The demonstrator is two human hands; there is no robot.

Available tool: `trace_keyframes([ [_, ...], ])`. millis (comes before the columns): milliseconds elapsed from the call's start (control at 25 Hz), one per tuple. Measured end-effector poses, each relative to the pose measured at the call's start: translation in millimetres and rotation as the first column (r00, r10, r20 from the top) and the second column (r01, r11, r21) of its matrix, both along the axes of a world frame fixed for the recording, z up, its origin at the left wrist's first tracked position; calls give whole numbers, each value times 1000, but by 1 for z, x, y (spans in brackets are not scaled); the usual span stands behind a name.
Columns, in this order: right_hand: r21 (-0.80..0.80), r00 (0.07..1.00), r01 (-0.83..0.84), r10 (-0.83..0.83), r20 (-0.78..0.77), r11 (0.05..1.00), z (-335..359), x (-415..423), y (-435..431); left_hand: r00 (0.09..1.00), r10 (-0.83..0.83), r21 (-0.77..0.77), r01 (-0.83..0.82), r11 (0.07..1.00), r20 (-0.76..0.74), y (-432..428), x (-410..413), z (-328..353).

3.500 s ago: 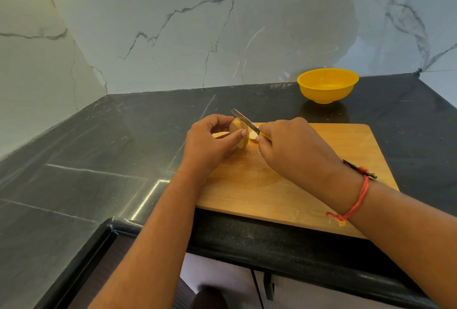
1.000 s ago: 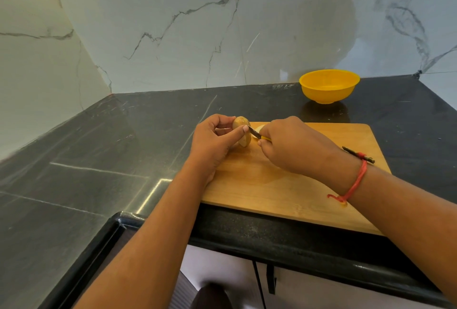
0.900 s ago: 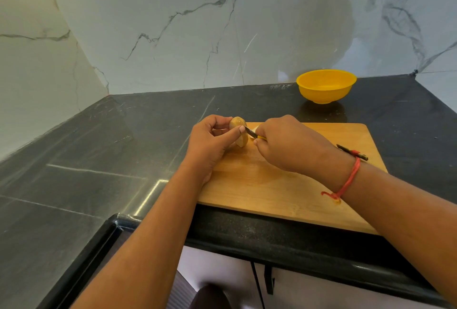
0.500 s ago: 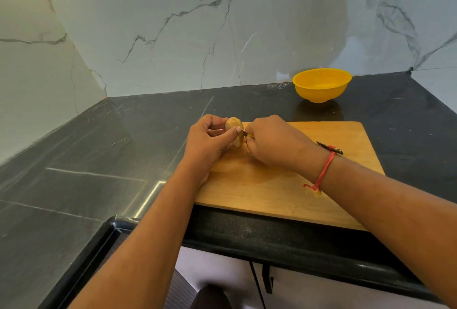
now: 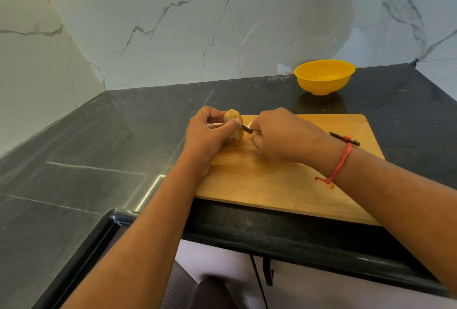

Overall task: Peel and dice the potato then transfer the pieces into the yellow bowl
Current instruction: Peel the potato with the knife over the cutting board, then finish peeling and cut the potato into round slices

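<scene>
Now grips the small tan oval potato (image 5: 233,123) in the left hand (image 5: 207,135), thumb and curled fingers round it, over the far left corner of the pale wooden cutting board (image 5: 272,185). Wraps the right hand (image 5: 284,135) round the yellow-handled knife (image 5: 246,128), closer to the potato than seconds ago, with only a short stub of blade showing. Suggests peeling under way; no dicing yet, with the round yellow plastic bowl (image 5: 324,77) apparently empty, well apart by the black stone counter's (image 5: 123,160) far edge.

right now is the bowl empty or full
Empty: the bowl shows only plain yellow inside; the potato is in the left hand.
</scene>
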State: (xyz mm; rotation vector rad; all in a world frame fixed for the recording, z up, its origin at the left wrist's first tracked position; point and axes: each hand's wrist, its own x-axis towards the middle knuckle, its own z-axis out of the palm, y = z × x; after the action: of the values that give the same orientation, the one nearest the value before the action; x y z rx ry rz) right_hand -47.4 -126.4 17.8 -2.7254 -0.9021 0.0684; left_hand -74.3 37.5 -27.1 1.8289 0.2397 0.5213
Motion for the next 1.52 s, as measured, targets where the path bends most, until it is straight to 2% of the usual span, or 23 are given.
trace_keyframes([
  [360,31,999,15,-14,-34,999,-7,5,6,1000,17,36,-18,999,12,-3,0,0],
  [800,-106,999,12,-7,44,994,-4,-13,-15,998,63,-56,-64,996,-21,-3,-2,2],
  [920,-66,1000,-5,6,27,998,6,-13,-27,990,136,-78,-137,987,-19,-5,-3,3],
  [1000,30,1000,-10,11,-14,999,14,-9,-39,989,151,-63,-150,987,6,-6,-5,5],
  [1120,234,997,42,-25,-73,971,16,0,-52,983,186,80,-186,979,13,-3,-7,6],
  [1200,300,993,109,-90,-75,948,12,9,-54,974,226,171,-227,959,30,-3,-12,4],
  [1320,308,977,205,-177,-117,929,1,24,-55,963,266,288,-265,920,36,-4,-21,0],
  [1520,260,963,267,-263,-54,928,-15,37,-57,965,256,511,-196,837,-49,-6,-26,0],
])
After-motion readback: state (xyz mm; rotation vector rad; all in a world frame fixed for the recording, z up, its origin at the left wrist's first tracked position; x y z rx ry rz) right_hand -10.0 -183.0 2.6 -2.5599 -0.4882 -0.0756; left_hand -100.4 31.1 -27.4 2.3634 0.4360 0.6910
